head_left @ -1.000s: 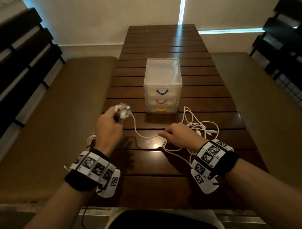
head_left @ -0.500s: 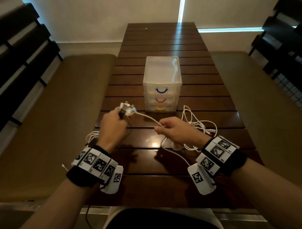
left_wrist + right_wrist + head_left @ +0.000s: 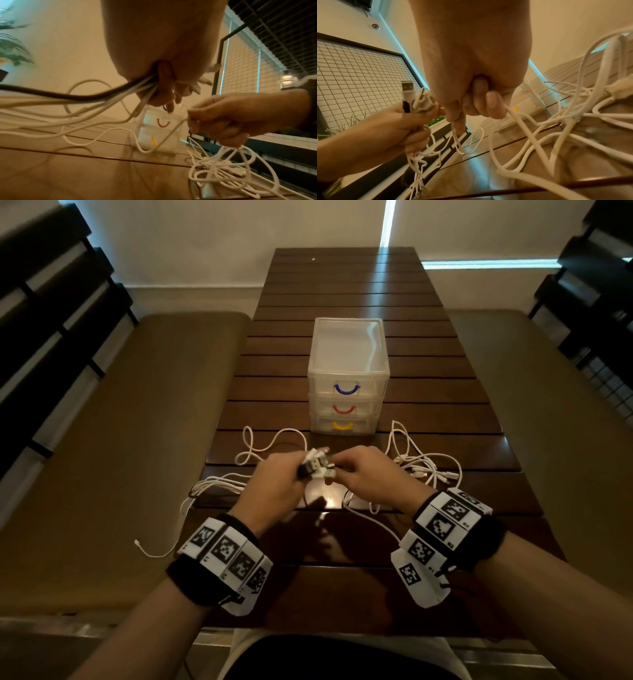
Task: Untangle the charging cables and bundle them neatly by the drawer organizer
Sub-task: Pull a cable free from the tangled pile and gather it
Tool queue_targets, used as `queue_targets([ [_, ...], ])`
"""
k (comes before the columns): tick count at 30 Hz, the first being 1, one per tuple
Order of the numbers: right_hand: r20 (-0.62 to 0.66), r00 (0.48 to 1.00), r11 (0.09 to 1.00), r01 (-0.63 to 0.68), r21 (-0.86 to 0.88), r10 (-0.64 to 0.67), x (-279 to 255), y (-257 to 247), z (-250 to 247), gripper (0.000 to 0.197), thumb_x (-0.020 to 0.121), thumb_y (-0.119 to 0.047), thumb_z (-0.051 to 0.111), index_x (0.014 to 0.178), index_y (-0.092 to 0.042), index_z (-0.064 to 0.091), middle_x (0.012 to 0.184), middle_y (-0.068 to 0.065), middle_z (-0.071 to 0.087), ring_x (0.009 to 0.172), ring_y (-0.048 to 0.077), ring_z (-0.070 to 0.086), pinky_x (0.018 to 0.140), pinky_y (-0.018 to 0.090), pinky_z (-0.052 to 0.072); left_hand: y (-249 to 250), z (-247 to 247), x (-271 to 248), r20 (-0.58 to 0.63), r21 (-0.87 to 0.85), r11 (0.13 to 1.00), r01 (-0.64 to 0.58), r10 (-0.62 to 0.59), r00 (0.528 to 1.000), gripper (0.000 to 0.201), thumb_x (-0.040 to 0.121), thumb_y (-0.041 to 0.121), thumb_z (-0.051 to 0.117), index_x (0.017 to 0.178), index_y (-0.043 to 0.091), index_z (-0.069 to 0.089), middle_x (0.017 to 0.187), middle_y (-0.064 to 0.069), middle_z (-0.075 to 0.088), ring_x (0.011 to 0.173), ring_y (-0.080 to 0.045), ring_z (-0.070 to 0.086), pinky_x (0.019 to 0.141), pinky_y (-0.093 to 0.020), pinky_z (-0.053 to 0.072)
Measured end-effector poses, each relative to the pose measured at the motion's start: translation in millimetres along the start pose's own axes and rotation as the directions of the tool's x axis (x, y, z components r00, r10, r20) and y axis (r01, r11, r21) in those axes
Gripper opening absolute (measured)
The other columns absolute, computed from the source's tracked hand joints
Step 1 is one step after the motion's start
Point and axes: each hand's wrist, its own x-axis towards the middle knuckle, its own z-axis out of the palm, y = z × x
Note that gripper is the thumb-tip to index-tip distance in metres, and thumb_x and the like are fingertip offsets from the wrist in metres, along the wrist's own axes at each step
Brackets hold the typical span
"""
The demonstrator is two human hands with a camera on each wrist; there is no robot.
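Both forearms are bare, no sleeves in sight. Behind the left hand [image 3: 274, 487] sits a black wristband [image 3: 191, 580], wrapped in white panels printed with black square-patterned markers. Same kit behind the right hand [image 3: 373, 477]: a black band [image 3: 489, 542] with white marker panels, one flap hanging off its near edge. A thin dark cord trails from under each band. Between the forearms, a light garment over something dark.
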Motion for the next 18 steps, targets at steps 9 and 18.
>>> queue_targets([
  [9, -0.042, 0.997, 0.995, -0.062, 0.074, 0.065, -11, 15, -4, 0.052, 0.098, -0.052, 0.048, 0.062, -0.015, 0.055, 0.052, -0.005, 0.046, 0.045, 0.006, 0.042, 0.052, 0.026, 0.037, -9, -20, 5, -0.216, -0.17, 0.981, 0.09, -0.126, 0.968, 0.015, 0.087, 0.015, 0.062, 0.097, 0.013, 0.073, 0.093, -0.003, 0.074, 0.09, -0.022, 0.067, 0.079, -0.035, 0.052],
  [18, -0.004, 0.994, 0.99, -0.106, -0.098, 0.106, -15, 26, -8, 0.057, 0.1, -0.056, 0.034, 0.071, -0.014, 0.06, 0.071, 0.006, 0.067, 0.063, 0.02, 0.062, 0.061, 0.031, 0.045, -34, -56, 8, -0.465, -0.336, 0.889, 0.311, -0.444, 0.766, 0.021, 0.092, 0.004, 0.054, 0.104, 0.011, 0.07, 0.091, -0.001, 0.064, 0.085, -0.017, 0.054, 0.073, -0.031, 0.038],
])
